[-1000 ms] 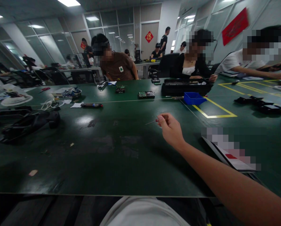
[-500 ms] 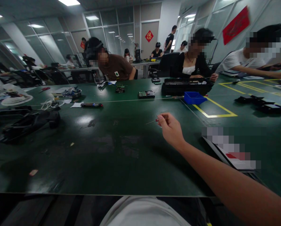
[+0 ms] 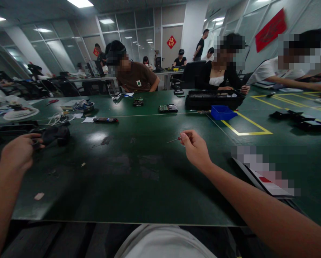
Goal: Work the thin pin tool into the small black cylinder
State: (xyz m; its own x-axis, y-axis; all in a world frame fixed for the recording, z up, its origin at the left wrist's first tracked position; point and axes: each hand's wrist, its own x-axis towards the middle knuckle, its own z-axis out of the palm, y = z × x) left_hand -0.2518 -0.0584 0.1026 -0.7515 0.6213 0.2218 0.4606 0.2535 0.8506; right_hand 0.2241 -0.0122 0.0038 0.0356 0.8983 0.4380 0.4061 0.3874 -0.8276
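Note:
My right hand (image 3: 196, 147) is closed around the handle of a small screwdriver (image 3: 173, 140), held over the middle of the green table. Its thin metal shaft points left. At the left, my left hand (image 3: 17, 154) has its fingers curled on a long black plastic part (image 3: 56, 135) that lies on the table. The hand and wrist hide the near end of that part. Beyond both hands lie a circuit-board device (image 3: 168, 108) and a smaller board (image 3: 138, 101).
The green table (image 3: 101, 200) ends at an edge before my lap. A pen-like tool (image 3: 105, 120), white cable (image 3: 58, 118), blue bin (image 3: 222, 113), black tray (image 3: 214, 99) and notebook (image 3: 270, 182) lie about. Co-workers sit across and at the right; one handles the black tray.
My left hand has come in from the left edge and onto the black plastic part. My right hand with the screwdriver stays almost where it was. The person opposite has shifted slightly.

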